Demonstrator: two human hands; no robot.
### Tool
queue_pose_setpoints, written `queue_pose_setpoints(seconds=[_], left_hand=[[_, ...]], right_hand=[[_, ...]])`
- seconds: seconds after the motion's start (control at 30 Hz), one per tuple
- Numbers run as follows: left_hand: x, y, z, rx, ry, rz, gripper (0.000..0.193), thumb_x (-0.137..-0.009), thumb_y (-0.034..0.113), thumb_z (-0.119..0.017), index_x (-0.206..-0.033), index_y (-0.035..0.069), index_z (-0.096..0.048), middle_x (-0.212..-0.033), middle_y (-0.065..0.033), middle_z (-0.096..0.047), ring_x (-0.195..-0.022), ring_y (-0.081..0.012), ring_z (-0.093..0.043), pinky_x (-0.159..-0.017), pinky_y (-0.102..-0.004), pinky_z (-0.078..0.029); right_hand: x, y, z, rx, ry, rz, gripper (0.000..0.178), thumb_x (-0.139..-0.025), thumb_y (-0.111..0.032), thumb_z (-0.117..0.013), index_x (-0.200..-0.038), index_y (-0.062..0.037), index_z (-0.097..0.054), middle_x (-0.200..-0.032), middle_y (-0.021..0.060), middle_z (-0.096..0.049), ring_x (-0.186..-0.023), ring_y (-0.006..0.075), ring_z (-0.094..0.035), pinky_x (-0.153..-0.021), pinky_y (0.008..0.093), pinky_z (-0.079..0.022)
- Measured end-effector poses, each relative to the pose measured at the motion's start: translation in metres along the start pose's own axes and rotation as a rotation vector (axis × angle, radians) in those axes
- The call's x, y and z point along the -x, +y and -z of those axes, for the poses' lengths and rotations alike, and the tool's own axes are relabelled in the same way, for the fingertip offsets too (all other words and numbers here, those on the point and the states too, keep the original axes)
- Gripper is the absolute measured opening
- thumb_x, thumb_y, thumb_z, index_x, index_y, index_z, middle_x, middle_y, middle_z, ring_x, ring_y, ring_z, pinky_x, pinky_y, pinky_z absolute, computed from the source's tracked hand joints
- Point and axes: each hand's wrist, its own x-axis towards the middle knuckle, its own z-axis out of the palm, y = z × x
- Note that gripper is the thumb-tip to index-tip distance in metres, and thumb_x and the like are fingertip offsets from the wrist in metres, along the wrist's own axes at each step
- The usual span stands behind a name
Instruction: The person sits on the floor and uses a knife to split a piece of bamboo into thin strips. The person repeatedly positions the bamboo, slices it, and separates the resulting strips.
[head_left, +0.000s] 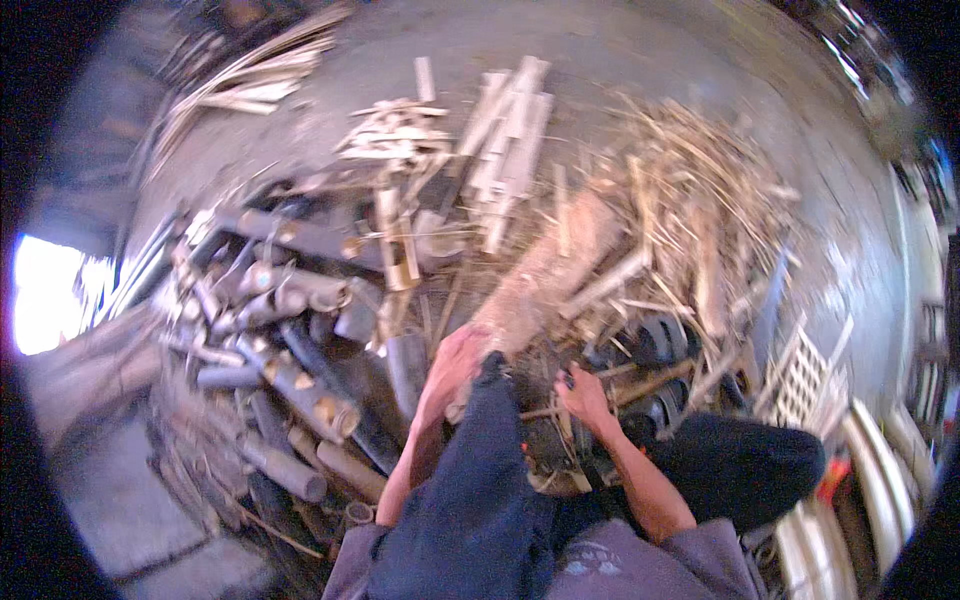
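Note:
A thick, reddish-brown log [548,268] slants away from my knees across the middle. My left hand [458,362] is at its near left end, beside my raised knee. Blur smears its fingers, so their pose does not show. To the right of the log's near end, my right hand [586,396] is closed, its fingers curled around a small dark thing. What that thing is I cannot make out. Split wood strips and shavings [690,190] lie thickly along the log's right side.
Cut bamboo pieces [300,400] pile up at the left. Pale flat slats [510,140] and a heap of short strips [395,130] lie beyond on the floor. Long strips [270,75] rest at the far left. Dark footwear [650,340] and a white lattice crate [800,375] are at the right.

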Motion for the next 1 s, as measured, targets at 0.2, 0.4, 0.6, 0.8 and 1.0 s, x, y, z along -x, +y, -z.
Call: queue_pose_setpoints(seconds=[0.2,0.4,0.6,0.8,1.0], left_hand=[[0.072,-0.026,0.032,-0.854,0.171,0.088,0.055,-0.081,0.021,-0.068,-0.129,0.004,-0.049,-0.116,-0.0285,-0.054,-0.113,-0.0420,-0.051,-0.093,-0.0481,-0.045],[-0.067,0.043,-0.103,-0.425,-0.188,-0.291,0.041,-0.082,0.007,-0.060,-0.121,-0.001,-0.050,-0.103,-0.0200,-0.059,-0.097,-0.0350,-0.059,-0.086,-0.0425,-0.047],[-0.126,-0.032,-0.165,-1.155,-0.186,-0.577,0.054,-0.076,0.002,-0.058,-0.127,-0.004,-0.042,-0.103,-0.0152,-0.054,-0.098,-0.0304,-0.056,-0.083,-0.0422,-0.047],[-0.139,-0.013,-0.177,-0.873,-0.061,-0.179,0.046,-0.086,0.010,-0.053,-0.128,-0.004,-0.042,-0.092,-0.0237,-0.063,-0.086,-0.0363,-0.063,-0.079,-0.0455,-0.047],[-0.095,0.079,-0.111,-0.200,0.187,-0.140,0.037,-0.094,0.029,-0.055,-0.114,-0.002,-0.052,-0.081,-0.0132,-0.062,-0.071,-0.0240,-0.058,-0.065,-0.0361,-0.046]], right_hand=[[0.006,-0.020,-0.005,-0.016,-0.201,-0.018,0.041,-0.085,-0.029,-0.060,-0.109,0.0020,-0.048,-0.087,0.0293,-0.061,-0.083,0.0484,-0.058,-0.073,0.0533,-0.047],[0.011,0.001,-0.026,-0.013,-0.104,0.067,0.057,-0.085,-0.024,-0.061,-0.126,0.0051,-0.035,-0.101,0.0307,-0.059,-0.088,0.0476,-0.059,-0.077,0.0517,-0.048],[0.019,-0.025,-0.036,-0.054,-0.110,0.027,0.070,-0.082,-0.027,-0.062,-0.137,0.0021,-0.031,-0.110,0.0299,-0.058,-0.092,0.0447,-0.061,-0.079,0.0505,-0.049],[0.021,-0.022,-0.019,-0.052,-0.155,-0.020,0.064,-0.082,-0.029,-0.061,-0.135,-0.0034,-0.038,-0.095,0.0254,-0.065,-0.082,0.0431,-0.064,-0.075,0.0489,-0.049],[0.010,-0.003,0.006,-0.366,0.063,0.031,0.047,-0.083,-0.022,-0.059,-0.126,-0.0050,-0.051,-0.076,0.0097,-0.061,-0.059,0.0183,-0.058,-0.055,0.0337,-0.048]])
